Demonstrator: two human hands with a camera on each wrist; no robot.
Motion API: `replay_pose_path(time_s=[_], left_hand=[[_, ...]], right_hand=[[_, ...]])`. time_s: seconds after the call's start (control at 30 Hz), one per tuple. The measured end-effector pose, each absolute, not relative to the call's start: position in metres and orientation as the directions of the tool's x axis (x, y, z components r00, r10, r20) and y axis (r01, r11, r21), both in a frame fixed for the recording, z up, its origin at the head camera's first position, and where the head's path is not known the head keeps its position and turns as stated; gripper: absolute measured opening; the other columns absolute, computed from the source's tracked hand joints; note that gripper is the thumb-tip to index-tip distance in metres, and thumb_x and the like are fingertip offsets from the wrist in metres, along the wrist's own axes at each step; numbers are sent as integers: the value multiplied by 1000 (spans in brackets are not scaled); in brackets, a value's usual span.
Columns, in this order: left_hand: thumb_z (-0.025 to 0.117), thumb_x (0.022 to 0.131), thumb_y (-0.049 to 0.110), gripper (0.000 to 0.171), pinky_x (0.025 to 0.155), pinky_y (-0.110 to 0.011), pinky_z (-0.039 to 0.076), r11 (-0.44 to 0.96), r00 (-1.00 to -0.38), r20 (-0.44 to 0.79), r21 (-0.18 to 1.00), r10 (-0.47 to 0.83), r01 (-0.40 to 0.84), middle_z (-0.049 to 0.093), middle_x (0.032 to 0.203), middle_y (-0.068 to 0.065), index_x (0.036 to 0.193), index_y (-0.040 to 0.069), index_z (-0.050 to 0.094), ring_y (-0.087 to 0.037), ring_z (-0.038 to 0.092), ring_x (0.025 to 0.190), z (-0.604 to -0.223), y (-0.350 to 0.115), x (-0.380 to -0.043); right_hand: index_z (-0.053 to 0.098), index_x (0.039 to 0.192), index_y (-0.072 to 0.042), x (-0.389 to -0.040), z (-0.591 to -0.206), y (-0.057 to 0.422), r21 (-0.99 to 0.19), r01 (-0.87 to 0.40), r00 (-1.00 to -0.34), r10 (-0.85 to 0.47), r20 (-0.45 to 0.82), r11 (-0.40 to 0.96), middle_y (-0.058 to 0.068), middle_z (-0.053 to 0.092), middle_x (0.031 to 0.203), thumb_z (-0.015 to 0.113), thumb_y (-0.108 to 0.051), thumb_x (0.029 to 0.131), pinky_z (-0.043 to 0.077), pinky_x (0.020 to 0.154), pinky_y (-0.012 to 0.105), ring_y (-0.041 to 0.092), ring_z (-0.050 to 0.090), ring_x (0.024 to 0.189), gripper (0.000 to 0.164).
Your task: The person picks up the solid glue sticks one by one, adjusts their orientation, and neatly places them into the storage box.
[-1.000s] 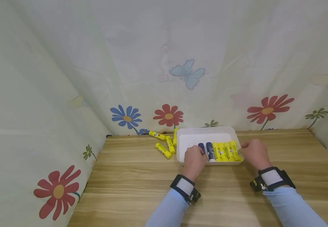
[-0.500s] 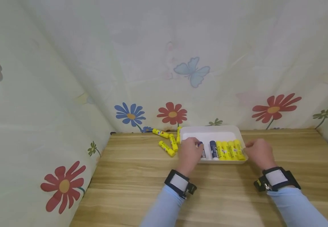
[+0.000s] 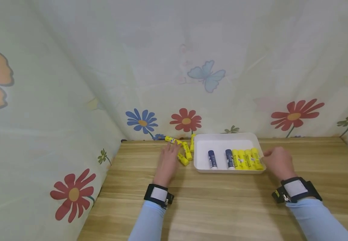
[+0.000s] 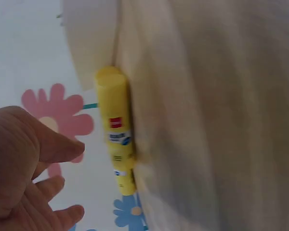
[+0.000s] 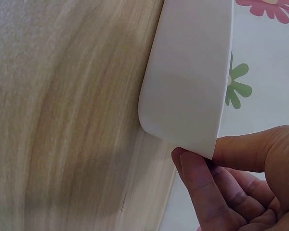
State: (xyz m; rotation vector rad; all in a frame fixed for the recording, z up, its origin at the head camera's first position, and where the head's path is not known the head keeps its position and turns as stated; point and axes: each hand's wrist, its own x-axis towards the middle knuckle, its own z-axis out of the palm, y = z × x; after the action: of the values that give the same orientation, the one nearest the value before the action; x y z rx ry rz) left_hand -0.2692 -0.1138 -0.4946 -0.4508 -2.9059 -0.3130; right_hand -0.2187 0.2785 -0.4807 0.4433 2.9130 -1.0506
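My left hand (image 3: 166,164) reaches over the loose yellow glue sticks left of the tray, fingers extended. In the left wrist view that hand (image 4: 24,178) has thumb and fingers apart, with a yellow glue stick (image 4: 114,115) beyond them. A nearer yellow glue stick (image 3: 183,159) is partly hidden by the hand. My right hand (image 3: 279,163) pinches the right end of the white tray (image 3: 202,145); the right wrist view shows thumb and fingers on its corner rim (image 5: 202,144). Inside lie two dark blue glue sticks (image 3: 212,159), apart, and a row of several yellow glue sticks (image 3: 246,159).
Two more yellow glue sticks, one slanted (image 3: 187,151) and one against the tray's left side (image 3: 192,143), lie on the wooden table (image 3: 222,204). A flower-printed curtain (image 3: 237,83) hangs directly behind the table's back edge.
My left hand has let go of a dark blue glue stick in the tray's left part, then moved left to the loose yellow ones. The right hand keeps its grip on the tray.
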Motion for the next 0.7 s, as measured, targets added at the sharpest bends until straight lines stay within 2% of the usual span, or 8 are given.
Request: replay_pose_path(time_s=[0.07, 0.13, 0.37, 0.57, 0.7], left_hand=[[40, 97, -10, 65, 119, -60, 31, 928, -939, 140, 165, 314, 335, 37, 164, -7, 155, 18, 38, -33, 28, 155, -505, -116, -269], [35, 98, -11, 67, 120, -61, 30, 922, -938, 106, 178, 329, 344, 35, 165, -6, 157, 18, 33, -31, 25, 156, -512, -116, -268], [45, 96, -9, 72, 120, -61, 30, 929, -948, 64, 188, 311, 317, 43, 160, -5, 160, 17, 24, -28, 28, 155, -517, -114, -268], [47, 98, -7, 68, 117, -62, 34, 934, -956, 37, 203, 292, 293, 50, 155, -6, 158, 18, 28, -34, 34, 152, -516, -114, -265], [46, 97, -9, 65, 113, -64, 37, 943, -957, 43, 162, 288, 291, 52, 153, -7, 152, 23, 41, -40, 38, 148, -515, -113, -263]], right_hand=[[68, 111, 13, -218, -481, 279, -618, 270, -959, 261, -108, 738, 35, 67, 110, 66, -11, 91, 48, 68, 38, 38, 59, 88, 31], [68, 110, 13, -218, -481, 279, -614, 271, -959, 262, -107, 741, 34, 67, 110, 66, -11, 91, 48, 68, 38, 37, 58, 87, 31], [68, 110, 13, -218, -481, 279, -612, 266, -960, 259, -103, 744, 34, 67, 109, 65, -12, 91, 47, 68, 38, 37, 58, 86, 31], [68, 111, 13, -219, -481, 279, -617, 280, -956, 268, -115, 736, 34, 66, 111, 65, -12, 92, 47, 69, 38, 38, 57, 89, 32], [68, 111, 13, -219, -481, 279, -619, 279, -957, 267, -116, 734, 34, 66, 110, 66, -12, 93, 48, 69, 39, 38, 57, 88, 31]])
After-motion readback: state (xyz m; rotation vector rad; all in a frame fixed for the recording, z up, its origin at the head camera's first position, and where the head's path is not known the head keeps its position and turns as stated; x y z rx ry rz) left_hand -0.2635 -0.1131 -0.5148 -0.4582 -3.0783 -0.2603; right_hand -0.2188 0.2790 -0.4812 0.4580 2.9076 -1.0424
